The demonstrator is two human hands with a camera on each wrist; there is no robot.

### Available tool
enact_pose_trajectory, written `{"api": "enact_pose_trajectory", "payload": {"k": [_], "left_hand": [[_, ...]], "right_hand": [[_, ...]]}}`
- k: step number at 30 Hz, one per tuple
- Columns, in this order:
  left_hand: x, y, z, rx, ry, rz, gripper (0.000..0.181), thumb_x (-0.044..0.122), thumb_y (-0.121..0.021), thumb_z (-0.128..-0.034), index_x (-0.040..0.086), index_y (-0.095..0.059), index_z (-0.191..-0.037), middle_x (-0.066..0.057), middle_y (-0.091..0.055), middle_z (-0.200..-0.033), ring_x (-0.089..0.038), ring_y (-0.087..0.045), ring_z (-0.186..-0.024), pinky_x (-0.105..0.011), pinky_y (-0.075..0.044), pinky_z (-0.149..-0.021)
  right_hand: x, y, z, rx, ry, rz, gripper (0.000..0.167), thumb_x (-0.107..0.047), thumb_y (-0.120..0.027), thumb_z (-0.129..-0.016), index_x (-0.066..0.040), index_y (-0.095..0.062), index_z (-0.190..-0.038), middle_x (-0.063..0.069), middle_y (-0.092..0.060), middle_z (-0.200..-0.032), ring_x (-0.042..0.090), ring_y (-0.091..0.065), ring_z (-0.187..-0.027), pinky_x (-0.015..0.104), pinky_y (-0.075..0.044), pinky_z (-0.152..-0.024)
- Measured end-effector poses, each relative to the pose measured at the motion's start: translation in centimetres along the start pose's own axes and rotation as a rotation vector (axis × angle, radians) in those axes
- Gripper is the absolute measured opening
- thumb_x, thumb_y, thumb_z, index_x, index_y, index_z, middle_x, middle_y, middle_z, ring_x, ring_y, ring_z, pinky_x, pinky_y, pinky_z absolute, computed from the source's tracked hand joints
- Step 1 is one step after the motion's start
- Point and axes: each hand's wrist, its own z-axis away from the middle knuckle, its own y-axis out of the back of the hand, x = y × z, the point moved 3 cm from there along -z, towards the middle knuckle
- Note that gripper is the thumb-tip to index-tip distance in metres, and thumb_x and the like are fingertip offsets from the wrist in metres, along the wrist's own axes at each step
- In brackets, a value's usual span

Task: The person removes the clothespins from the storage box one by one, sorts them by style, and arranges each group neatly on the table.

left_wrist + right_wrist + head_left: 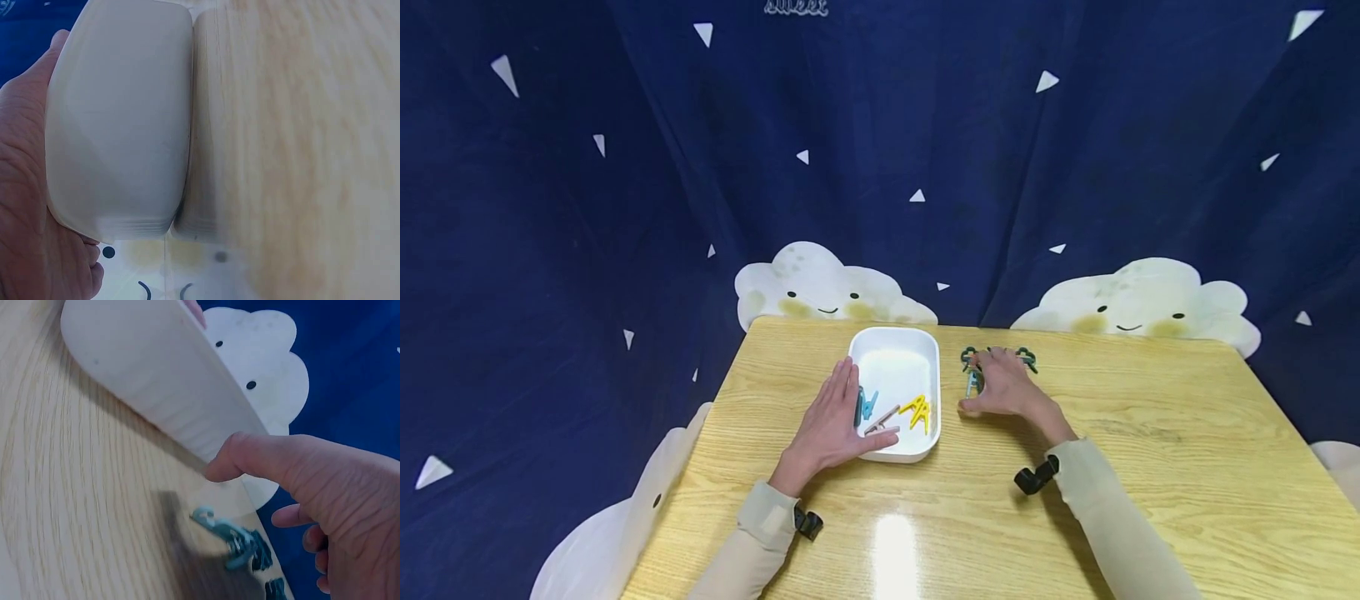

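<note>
My left hand lies along the left side of a white plastic tub, fingers straight and the thumb over its near rim. Inside the tub are yellow clothespins, a blue clothespin, a pinkish-brown one and a dark teal one partly behind my fingers. My right hand hovers over a small group of clips right of the tub, thumb and fingers apart. Below that hand are a light teal clothespin and dark green clips, partly covered by the fingers.
The wooden table extends to the right and toward me. A dark blue curtain with white triangles and cloud faces hangs along the table's back edge and left side.
</note>
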Motion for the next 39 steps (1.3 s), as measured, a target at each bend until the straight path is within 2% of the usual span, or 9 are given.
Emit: {"api": "enact_pose_trajectory", "payload": {"k": [8,14,18,21,27,34,39], "left_hand": [[0.0,0.1,-0.1,-0.011,0.009,-0.002,0.141,0.099,-0.048,-0.0737,0.002,-0.006,-0.167,-0.014,0.001,-0.176,-0.024,0.003,-0.162,-0.039,-0.007,-0.131],[-0.1,0.0,-0.1,-0.015,0.001,-0.004,0.141,0.099,-0.048,-0.0740,0.002,-0.005,-0.166,-0.013,0.003,-0.176,-0.024,0.004,-0.162,-0.038,-0.007,-0.131],[0.0,0.1,0.1,-0.009,-0.010,-0.007,0.140,0.097,-0.051,-0.0746,0.000,-0.007,-0.166,-0.015,0.000,-0.176,-0.026,0.001,-0.162,-0.040,-0.009,-0.131],[0.0,0.2,0.2,-0.005,-0.014,-0.010,0.140,0.096,-0.053,-0.0751,-0.001,-0.009,-0.166,-0.015,-0.001,-0.175,-0.027,-0.001,-0.162,-0.041,-0.011,-0.131],[0.0,0.2,0.1,0.017,-0.028,-0.027,0.140,0.097,-0.051,-0.0756,-0.002,-0.011,-0.165,-0.018,-0.004,-0.175,-0.030,-0.005,-0.162,-0.043,-0.013,-0.131],[-0.2,0.0,0.1,-0.003,-0.023,-0.043,0.139,0.097,-0.047,-0.0771,-0.001,-0.006,-0.166,-0.016,0.002,-0.175,-0.027,0.003,-0.162,-0.042,-0.011,-0.131],[-0.2,-0.1,0.0,0.007,-0.034,-0.044,0.138,0.096,-0.049,-0.0778,-0.002,-0.006,-0.166,-0.017,0.002,-0.175,-0.025,0.005,-0.162,-0.041,-0.010,-0.131]], "right_hand": [[-1.9,0.2,-0.4,-0.009,0.038,-0.028,0.069,-0.045,-0.084,-0.071,-0.004,-0.067,-0.123,0.014,-0.062,-0.110,0.035,-0.050,-0.103,0.047,-0.040,-0.086],[-3.9,0.7,-0.2,0.023,0.082,-0.111,0.055,-0.038,-0.081,-0.075,-0.005,-0.067,-0.117,0.016,-0.065,-0.118,0.034,-0.050,-0.107,0.051,-0.040,-0.094],[-5.5,0.8,-0.1,0.043,0.117,-0.132,0.049,-0.035,-0.080,-0.075,-0.006,-0.067,-0.113,0.013,-0.065,-0.118,0.032,-0.051,-0.108,0.050,-0.040,-0.095],[-6.8,0.6,-0.2,0.043,0.144,-0.128,0.049,-0.036,-0.081,-0.074,-0.007,-0.067,-0.112,0.009,-0.066,-0.117,0.029,-0.051,-0.105,0.048,-0.041,-0.095],[-9.6,-0.4,-0.6,-0.003,0.217,-0.094,0.053,-0.037,-0.084,-0.071,-0.007,-0.067,-0.112,0.009,-0.064,-0.100,0.026,-0.047,-0.093,0.044,-0.041,-0.088],[-12.4,-2.5,-1.0,-0.066,0.302,-0.035,0.050,-0.042,-0.087,-0.075,-0.011,-0.068,-0.109,0.000,-0.059,-0.095,0.020,-0.044,-0.090,0.038,-0.040,-0.082],[-13.3,-3.7,-1.3,-0.052,0.332,0.035,0.053,-0.048,-0.088,-0.074,-0.013,-0.070,-0.109,-0.005,-0.055,-0.093,0.018,-0.043,-0.088,0.034,-0.039,-0.081]]}}
